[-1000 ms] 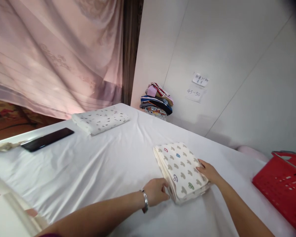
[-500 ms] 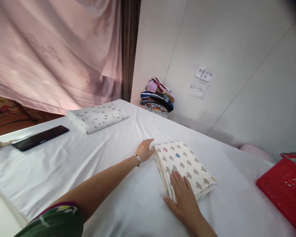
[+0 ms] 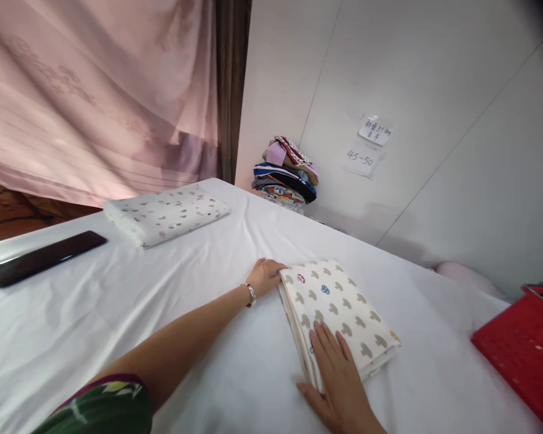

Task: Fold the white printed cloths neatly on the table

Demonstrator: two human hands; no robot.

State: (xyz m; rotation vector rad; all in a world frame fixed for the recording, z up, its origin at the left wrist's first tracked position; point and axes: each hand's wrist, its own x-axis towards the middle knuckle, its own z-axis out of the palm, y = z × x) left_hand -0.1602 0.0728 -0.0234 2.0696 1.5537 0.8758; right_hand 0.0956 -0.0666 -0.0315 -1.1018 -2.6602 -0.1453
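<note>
A folded cream cloth (image 3: 344,301) printed with grey-brown mushrooms, a few of them coloured, lies flat on the white-covered table (image 3: 199,337). At its far left corner is my left hand (image 3: 265,277), with the fingers closed on the edge layers; the thumb is mostly hidden. My right hand (image 3: 337,380) rests palm down on the near left part of the cloth, fingers stretched and the thumb out past the folded edge onto the table cover.
Another folded white cloth (image 3: 167,214) with small dark prints lies far left, behind a black flat device (image 3: 45,258). A red basket (image 3: 520,349) stands at the right. Stacked folded fabrics (image 3: 287,175) sit by the wall, below paper signs (image 3: 362,161).
My left fingers have come onto the cloth's far left corner and drawn closer together. My right hand stays flat on the cloth. The view has shifted slightly.
</note>
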